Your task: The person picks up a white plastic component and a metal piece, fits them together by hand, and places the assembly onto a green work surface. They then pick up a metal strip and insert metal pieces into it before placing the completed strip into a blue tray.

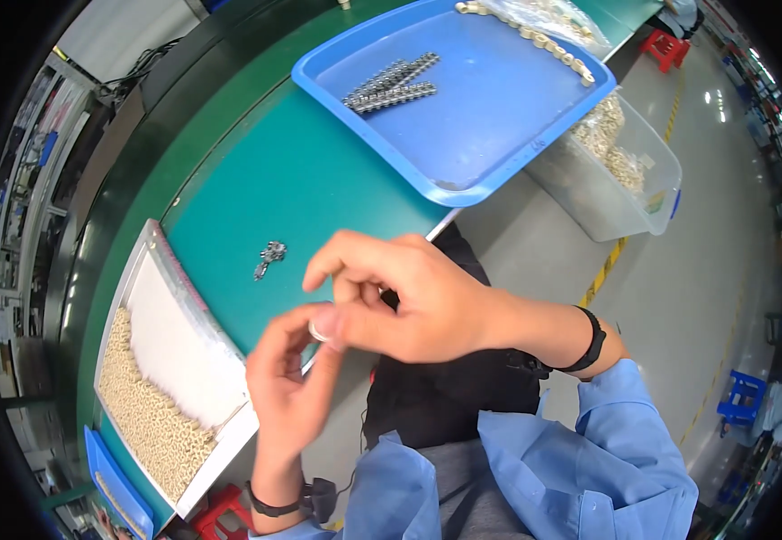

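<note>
My two hands meet over the near edge of the green table. Thumb and fingertips of my left hand (290,387) are pinched together, and my right hand (422,301) reaches across with its thumb and fingers bent in to the same spot. Something small and whitish shows between the fingertips, too blurred and covered to name. A little heap of small shiny metal parts (271,256) lies on the table beyond my hands. To the left stands a white tray (175,324) with many tiny cream-coloured pieces (152,409) heaped along its far-left side.
A blue tray (481,117) at the back holds dark metal strips (391,87) and a row of cream pieces (571,58). A clear plastic bin (589,202) with bagged pieces stands to its right. A narrow blue tray (119,486) sits beyond the white one.
</note>
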Demonstrator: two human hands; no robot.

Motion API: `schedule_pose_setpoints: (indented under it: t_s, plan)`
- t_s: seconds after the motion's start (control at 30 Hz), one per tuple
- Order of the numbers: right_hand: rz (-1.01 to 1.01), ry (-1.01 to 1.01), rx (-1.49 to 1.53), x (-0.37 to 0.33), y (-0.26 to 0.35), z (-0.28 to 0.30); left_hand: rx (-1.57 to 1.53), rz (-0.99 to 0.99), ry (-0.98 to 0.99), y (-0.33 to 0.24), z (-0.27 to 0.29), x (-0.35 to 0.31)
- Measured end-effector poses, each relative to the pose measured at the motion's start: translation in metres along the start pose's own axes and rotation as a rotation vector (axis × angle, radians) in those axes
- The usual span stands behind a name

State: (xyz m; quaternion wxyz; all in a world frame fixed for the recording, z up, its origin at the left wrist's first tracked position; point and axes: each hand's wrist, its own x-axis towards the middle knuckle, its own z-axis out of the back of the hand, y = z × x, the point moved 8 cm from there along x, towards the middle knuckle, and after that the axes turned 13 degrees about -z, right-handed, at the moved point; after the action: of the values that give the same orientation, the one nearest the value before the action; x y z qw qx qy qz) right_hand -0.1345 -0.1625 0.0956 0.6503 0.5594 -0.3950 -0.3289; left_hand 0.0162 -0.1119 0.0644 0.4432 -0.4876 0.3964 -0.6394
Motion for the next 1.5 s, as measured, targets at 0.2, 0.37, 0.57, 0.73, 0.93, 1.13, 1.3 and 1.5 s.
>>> schedule_pose_setpoints:
  t_s: [0.2,0.37,0.57,0.73,0.93,1.13,1.3,1.5]
  plan:
    - [0.043,-0.054,-0.432,0.059,-0.041,-0.008,0.171,-0.030,-0.087,0.004,0.084,0.060]
    - [0.348,-0.147,-0.848,0.078,-0.055,-0.030,0.342,-0.037,-0.137,0.033,0.150,0.155]
    - [0.367,-0.144,-0.846,0.081,-0.056,-0.030,0.549,-0.021,-0.075,0.116,0.182,0.293]
    - [0.340,-0.180,-0.866,0.083,-0.055,-0.028,0.519,-0.085,-0.065,0.156,0.147,0.380]
    - [0.347,-0.244,-0.792,0.079,-0.054,-0.022,0.582,-0.011,0.097,0.183,0.097,0.435]
    - [0.368,-0.247,-0.733,0.085,-0.054,-0.020,0.481,0.008,0.063,0.192,0.084,0.439]
    - [0.371,-0.236,-0.740,0.077,-0.055,-0.019,0.492,-0.011,0.052,0.189,0.080,0.438]
    - [0.393,-0.179,-0.719,0.076,-0.053,-0.030,0.619,-0.061,-0.027,0.163,0.137,0.401]
